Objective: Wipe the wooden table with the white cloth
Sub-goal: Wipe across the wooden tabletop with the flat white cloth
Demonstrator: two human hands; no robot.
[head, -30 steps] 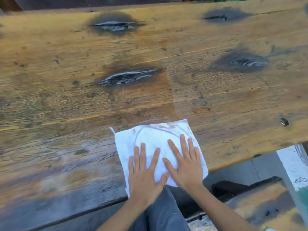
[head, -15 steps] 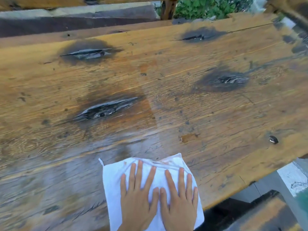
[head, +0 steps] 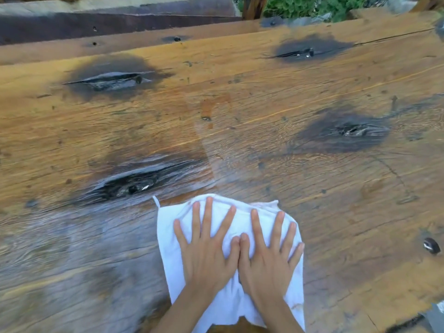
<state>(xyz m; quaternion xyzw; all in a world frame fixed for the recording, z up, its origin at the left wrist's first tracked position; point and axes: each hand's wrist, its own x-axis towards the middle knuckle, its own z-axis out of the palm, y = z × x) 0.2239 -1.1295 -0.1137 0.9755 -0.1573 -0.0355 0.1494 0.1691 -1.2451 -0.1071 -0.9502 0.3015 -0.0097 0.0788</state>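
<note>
text: none readable | labels: none | numbers: none | signs: none

One head-worn, wide-angle view looks forward and steeply down from close above the near edge of the wooden table. Both forearms enter from the bottom edge, and the boards bow with the lens. At the far top edge it catches a dark plank and greenery.

Both hands have pushed the white cloth farther across, apparently.
</note>
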